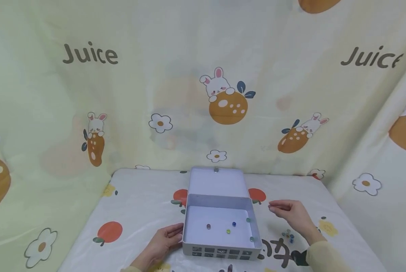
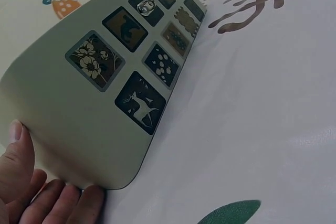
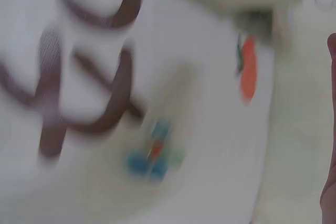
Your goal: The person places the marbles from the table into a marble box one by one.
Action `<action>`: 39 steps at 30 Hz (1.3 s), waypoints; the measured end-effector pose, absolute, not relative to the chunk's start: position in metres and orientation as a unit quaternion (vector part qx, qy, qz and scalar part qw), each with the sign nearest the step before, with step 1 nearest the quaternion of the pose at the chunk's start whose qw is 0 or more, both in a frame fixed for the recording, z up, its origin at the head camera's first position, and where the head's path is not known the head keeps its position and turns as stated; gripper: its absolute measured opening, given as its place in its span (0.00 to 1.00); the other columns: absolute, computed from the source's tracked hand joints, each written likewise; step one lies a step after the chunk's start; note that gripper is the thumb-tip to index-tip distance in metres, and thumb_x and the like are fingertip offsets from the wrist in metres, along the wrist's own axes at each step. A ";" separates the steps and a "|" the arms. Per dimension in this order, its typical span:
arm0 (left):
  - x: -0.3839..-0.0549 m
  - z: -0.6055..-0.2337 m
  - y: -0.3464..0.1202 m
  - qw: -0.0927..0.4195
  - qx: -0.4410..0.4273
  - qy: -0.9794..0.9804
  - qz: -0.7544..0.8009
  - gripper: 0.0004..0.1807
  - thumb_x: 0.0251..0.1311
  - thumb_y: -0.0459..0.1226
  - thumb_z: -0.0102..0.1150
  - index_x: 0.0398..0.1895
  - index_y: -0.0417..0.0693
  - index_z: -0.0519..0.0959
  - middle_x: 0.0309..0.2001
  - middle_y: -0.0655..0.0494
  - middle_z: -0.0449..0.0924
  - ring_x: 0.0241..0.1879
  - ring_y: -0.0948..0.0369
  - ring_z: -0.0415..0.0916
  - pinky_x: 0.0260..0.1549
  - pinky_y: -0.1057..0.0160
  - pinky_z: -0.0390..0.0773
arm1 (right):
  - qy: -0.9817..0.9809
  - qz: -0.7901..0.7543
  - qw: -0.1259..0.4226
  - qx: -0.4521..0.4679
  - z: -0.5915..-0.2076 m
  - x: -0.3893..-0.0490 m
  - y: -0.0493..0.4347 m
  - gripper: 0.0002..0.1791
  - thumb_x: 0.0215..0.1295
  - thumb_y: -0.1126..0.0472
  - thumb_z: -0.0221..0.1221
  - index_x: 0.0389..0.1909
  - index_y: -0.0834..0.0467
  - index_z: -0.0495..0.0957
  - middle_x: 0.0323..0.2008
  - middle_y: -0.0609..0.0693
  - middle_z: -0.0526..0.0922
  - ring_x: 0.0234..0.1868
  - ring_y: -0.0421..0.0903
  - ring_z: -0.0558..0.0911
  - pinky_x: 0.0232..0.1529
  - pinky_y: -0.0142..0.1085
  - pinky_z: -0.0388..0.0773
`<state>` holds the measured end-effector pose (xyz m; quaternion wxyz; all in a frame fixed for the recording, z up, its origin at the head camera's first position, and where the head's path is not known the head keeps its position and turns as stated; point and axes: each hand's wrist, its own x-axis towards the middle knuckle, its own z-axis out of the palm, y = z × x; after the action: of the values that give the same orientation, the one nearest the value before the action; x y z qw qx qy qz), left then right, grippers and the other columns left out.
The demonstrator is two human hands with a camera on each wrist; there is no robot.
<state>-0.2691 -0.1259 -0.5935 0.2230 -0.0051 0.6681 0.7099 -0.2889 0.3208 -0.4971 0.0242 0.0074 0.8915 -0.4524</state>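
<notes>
Head view: on a white, fruit-printed surface (image 1: 138, 204), a pale rectangular box (image 1: 216, 215), perhaps of metal, is seen with its flat pale lid (image 1: 218, 182) folded back. Inside, on its floor, small round marbles, apparently of glass, are scattered: a brown marble (image 1: 208, 226), a yellow-green marble (image 1: 228, 231), a dark-blue marble (image 1: 234, 224) and two green marbles (image 1: 248, 220) near the right wall. Outside, to the right, a cluster of mostly blue marbles (image 1: 291, 237) is found on the surface. By the left hand (image 1: 163, 241), the left wall is touched, with the thumb apart from the fingers. The right hand (image 1: 292, 216) is held above the surface, beside the box, its fingertips close together; whether a marble is pinched there cannot be told. Each marble should be light, hard and slippery, easily rolled away; it is best taken between two fingertips, at its widest part. The box is probably stiff, and can be steadied by its side walls.
</notes>
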 end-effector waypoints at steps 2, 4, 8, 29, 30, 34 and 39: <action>-0.270 -0.593 -0.127 0.220 -0.005 0.670 0.709 0.35 0.68 0.32 0.61 0.74 0.29 0.61 0.72 0.32 0.66 0.71 0.42 0.69 0.60 0.52 0.85 | 0.905 -0.425 0.017 0.018 -0.504 -0.287 0.339 0.19 0.68 0.58 0.67 0.54 0.66 0.84 0.48 0.59 0.90 0.46 0.46 0.89 0.45 0.36 0.91; -0.270 -0.593 -0.127 0.220 -0.008 0.671 0.708 0.34 0.68 0.31 0.61 0.74 0.29 0.61 0.72 0.32 0.67 0.71 0.42 0.70 0.60 0.52 0.85 | 0.922 -0.386 0.014 0.022 -0.511 -0.285 0.355 0.17 0.68 0.61 0.66 0.52 0.67 0.84 0.47 0.60 0.90 0.46 0.49 0.90 0.45 0.39 0.91; -0.271 -0.592 -0.126 0.225 -0.021 0.673 0.705 0.34 0.68 0.31 0.60 0.74 0.30 0.62 0.72 0.33 0.68 0.71 0.43 0.71 0.59 0.52 0.86 | 0.965 -0.259 0.040 0.021 -0.530 -0.286 0.376 0.11 0.65 0.67 0.65 0.46 0.64 0.86 0.42 0.58 0.91 0.44 0.55 0.89 0.46 0.49 0.89; -0.271 -0.592 -0.126 0.228 -0.025 0.668 0.708 0.34 0.67 0.31 0.62 0.74 0.31 0.63 0.71 0.35 0.70 0.70 0.44 0.72 0.59 0.53 0.86 | 0.981 -0.169 0.097 0.003 -0.552 -0.292 0.367 0.09 0.61 0.69 0.67 0.42 0.60 0.88 0.39 0.54 0.91 0.46 0.58 0.87 0.51 0.58 0.84; -0.271 -0.591 -0.126 0.228 -0.024 0.668 0.708 0.34 0.67 0.31 0.62 0.74 0.31 0.63 0.71 0.35 0.70 0.70 0.44 0.72 0.59 0.53 0.86 | 0.980 -0.172 0.098 0.003 -0.552 -0.292 0.366 0.09 0.61 0.69 0.66 0.42 0.60 0.88 0.39 0.54 0.91 0.46 0.58 0.87 0.51 0.58 0.85; -0.271 -0.591 -0.127 0.230 -0.023 0.667 0.709 0.35 0.67 0.32 0.62 0.74 0.31 0.63 0.71 0.34 0.69 0.70 0.44 0.72 0.59 0.53 0.86 | 0.981 -0.169 0.100 0.000 -0.553 -0.292 0.366 0.09 0.61 0.69 0.66 0.42 0.60 0.88 0.38 0.53 0.91 0.45 0.56 0.87 0.50 0.58 0.85; -0.272 -0.592 -0.127 0.234 -0.022 0.666 0.708 0.35 0.67 0.33 0.63 0.74 0.31 0.63 0.71 0.34 0.70 0.70 0.43 0.72 0.59 0.52 0.86 | 0.981 -0.178 0.080 0.000 -0.551 -0.289 0.368 0.09 0.60 0.70 0.67 0.42 0.61 0.87 0.39 0.55 0.90 0.46 0.59 0.87 0.49 0.59 0.85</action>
<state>-0.2716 -0.1269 -0.5924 0.2335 -0.0222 0.6664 0.7078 -0.2894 0.3680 -0.5514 0.0799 -0.0005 0.9808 -0.1780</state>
